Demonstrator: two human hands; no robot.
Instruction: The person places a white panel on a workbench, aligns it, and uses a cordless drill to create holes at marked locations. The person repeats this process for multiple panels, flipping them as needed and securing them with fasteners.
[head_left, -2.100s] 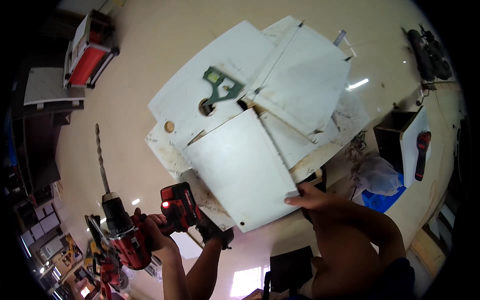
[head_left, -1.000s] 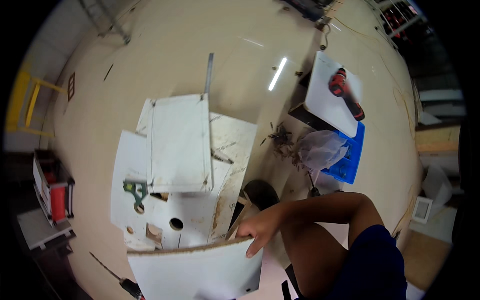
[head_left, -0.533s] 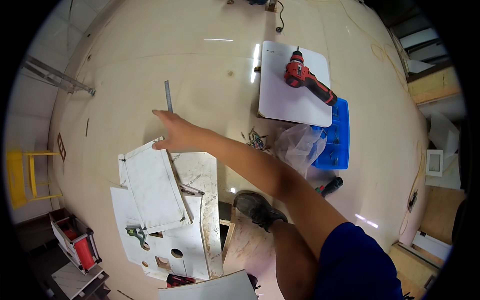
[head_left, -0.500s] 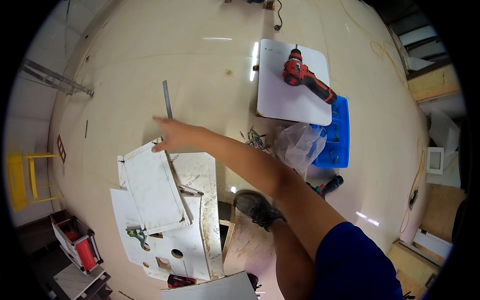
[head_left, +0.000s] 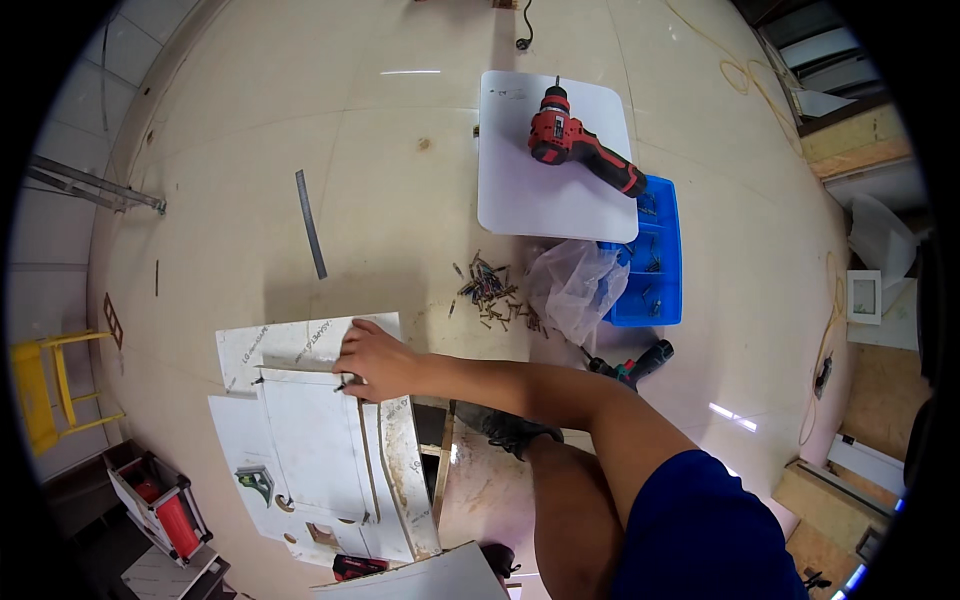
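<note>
A right hand (head_left: 372, 360) is seen stretched out over a stack of white panels (head_left: 310, 440) lying on the pale tiled floor (head_left: 400, 180). The hand is laid on the upper edge of the top panel, with the fingers curled together and a small dark thing, too small to be told, pinched at the fingertips (head_left: 345, 385). The left hand is not seen in the view.

All else is placed from the stack of panels. A green plastic clamp-like piece (head_left: 256, 482) is seen on its lower left part, and round holes are cut near its lower edge. A thin grey metal ruler (head_left: 311, 224) lies on the floor above the stack, well apart from it. A scatter of screws (head_left: 487, 295) is spread up and to the right of the stack, and just beyond it a crumpled clear plastic bag (head_left: 573, 288) leans against a blue tray (head_left: 660, 260). A white board (head_left: 545, 175) lies farther up, with a red drill (head_left: 580, 145) resting on it. A second dark and red tool (head_left: 633, 364) lies to the right of the stack. A yellow stool (head_left: 45, 390) stands to the left, and a red toolbox (head_left: 160, 505) is found down and left of the stack.
</note>
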